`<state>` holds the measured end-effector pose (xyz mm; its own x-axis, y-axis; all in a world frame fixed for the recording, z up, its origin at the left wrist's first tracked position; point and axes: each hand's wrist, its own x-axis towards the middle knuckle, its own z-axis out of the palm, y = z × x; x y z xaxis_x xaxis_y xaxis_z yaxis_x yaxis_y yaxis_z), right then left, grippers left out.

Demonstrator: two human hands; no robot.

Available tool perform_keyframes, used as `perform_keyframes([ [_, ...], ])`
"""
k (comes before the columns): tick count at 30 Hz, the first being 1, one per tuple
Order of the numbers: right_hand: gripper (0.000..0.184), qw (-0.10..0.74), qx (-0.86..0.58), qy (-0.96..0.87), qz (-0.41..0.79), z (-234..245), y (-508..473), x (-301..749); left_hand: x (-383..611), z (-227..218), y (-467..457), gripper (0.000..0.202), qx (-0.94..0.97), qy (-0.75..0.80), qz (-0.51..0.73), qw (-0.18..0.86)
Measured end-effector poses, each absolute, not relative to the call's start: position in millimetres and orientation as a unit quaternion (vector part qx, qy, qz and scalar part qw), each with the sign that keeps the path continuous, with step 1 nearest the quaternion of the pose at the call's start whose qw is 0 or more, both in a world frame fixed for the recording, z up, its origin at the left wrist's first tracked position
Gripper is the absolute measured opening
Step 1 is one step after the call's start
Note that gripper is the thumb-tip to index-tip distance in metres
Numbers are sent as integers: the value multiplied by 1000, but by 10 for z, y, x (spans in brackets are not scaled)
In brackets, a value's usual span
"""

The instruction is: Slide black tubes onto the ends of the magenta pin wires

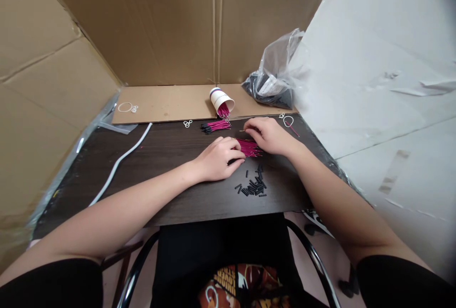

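A pile of thin magenta wires (250, 148) lies on the dark table between my hands. My left hand (221, 157) rests at the pile's left end, fingers curled and thumb close to the fingertips; what they grip, if anything, is hidden. Just above the pile, my right hand (265, 135) pinches a thin wire (242, 131), of which only a short yellowish end shows. Short black sleeves (253, 187) lie scattered nearer to me. Behind my left hand is a bunch of magenta wires with black ends (216, 126).
A paper cup (221, 100) lies tipped with magenta wires inside. A clear plastic bag (272, 85) of dark pieces sits on the cardboard strip (164, 101). Rubber bands (187, 123) and a white cable (123, 156) lie leftward. Cardboard walls (160, 28) stand behind and left.
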<state>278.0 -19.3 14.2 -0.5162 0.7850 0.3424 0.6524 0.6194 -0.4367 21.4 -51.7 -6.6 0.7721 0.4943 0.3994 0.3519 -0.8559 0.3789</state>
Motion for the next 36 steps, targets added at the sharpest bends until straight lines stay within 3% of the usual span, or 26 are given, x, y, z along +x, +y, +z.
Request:
perform_keyframes([
  [14, 11, 310, -409, -851, 110, 176, -228, 2750, 215, 7, -512, 15, 916, 238, 258, 193],
  [20, 16, 381, -375, -838, 108, 252, -306, 2679, 194, -8, -302, 18, 733, 358, 430, 387],
  [25, 15, 390, -366, -836, 122, 262, -347, 2627, 186, -69, -144, 27, 609, 388, 457, 519],
  [36, 12, 389, -353, -843, 113, 225, -335, 2613, 187, -30, -193, 19, 608, 372, 437, 549],
])
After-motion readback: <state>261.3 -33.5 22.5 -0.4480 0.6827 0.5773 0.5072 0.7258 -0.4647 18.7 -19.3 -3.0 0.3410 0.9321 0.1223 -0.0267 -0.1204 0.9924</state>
